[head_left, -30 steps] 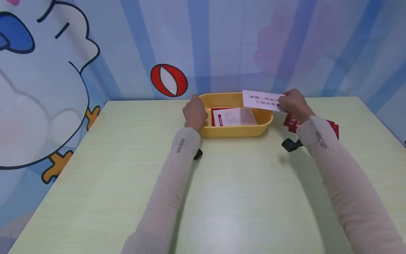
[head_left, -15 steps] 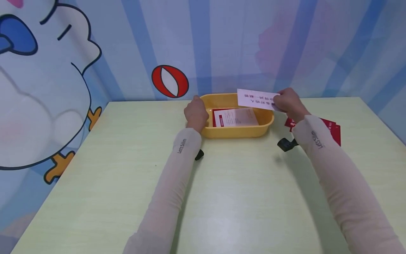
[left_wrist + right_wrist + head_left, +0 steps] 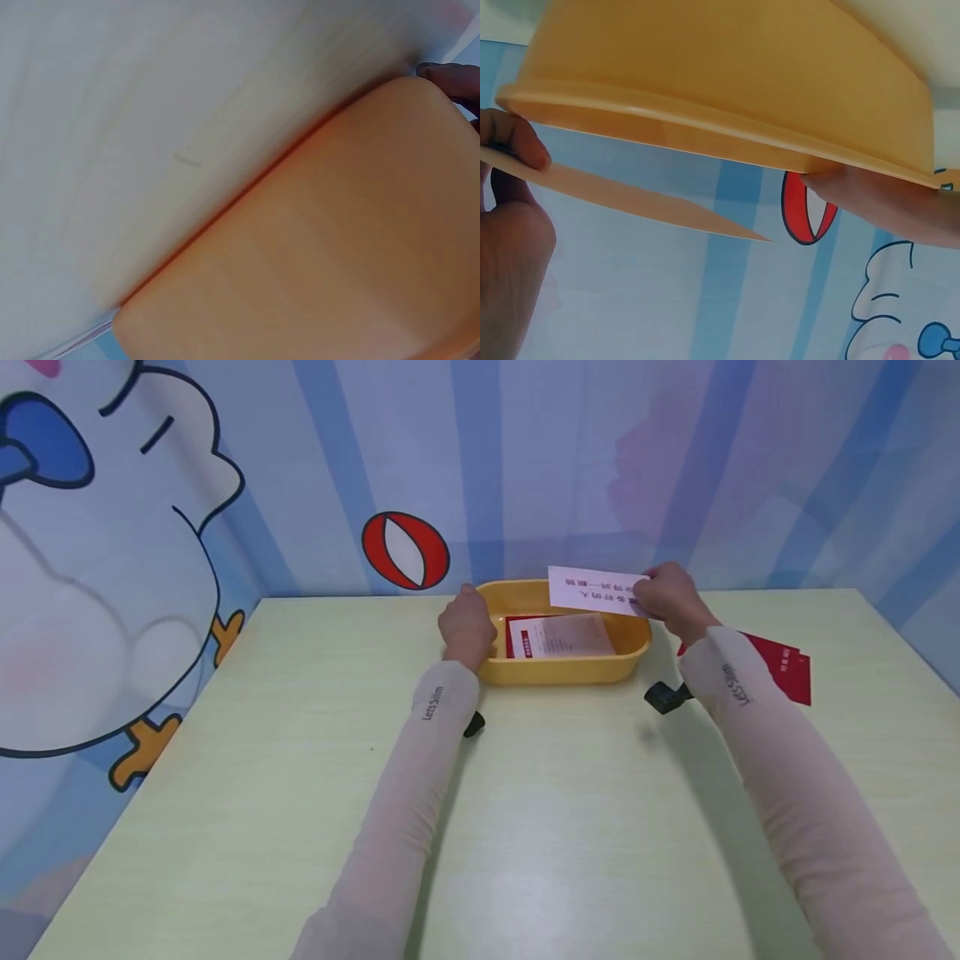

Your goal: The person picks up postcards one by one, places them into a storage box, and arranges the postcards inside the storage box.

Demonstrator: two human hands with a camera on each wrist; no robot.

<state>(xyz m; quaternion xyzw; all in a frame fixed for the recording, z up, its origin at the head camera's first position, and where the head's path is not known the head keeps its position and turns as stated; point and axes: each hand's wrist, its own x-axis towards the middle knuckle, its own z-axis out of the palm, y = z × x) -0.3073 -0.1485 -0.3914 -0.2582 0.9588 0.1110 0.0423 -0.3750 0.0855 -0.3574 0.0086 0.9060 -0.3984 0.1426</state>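
Observation:
A yellow plastic tray [image 3: 558,672] stands at the back of the table. My left hand [image 3: 467,625] grips its left end at the rim; the left wrist view shows the tray wall [image 3: 315,240] and fingertips [image 3: 454,79] at its corner. Above the tray's back right part, my right hand [image 3: 672,600] pinches a white card [image 3: 596,591] with dark printed characters. Seen edge-on in the right wrist view, the card [image 3: 645,196] is between thumb and fingers, apart from the tray rim. Inside the tray lies a white printed card [image 3: 573,637] over a red one.
Several red cards [image 3: 783,668] overlap on the table [image 3: 562,818] right of the tray, partly hidden by the right sleeve [image 3: 780,760]. Close behind stands a wall [image 3: 525,468] with printed blue stripes and cartoon figures. Black wrist cameras [image 3: 667,697] hang under both wrists.
The right hand has moved left with the white card, bringing it farther over the tray. More of the red cards shows now. The left hand and tray keep their place.

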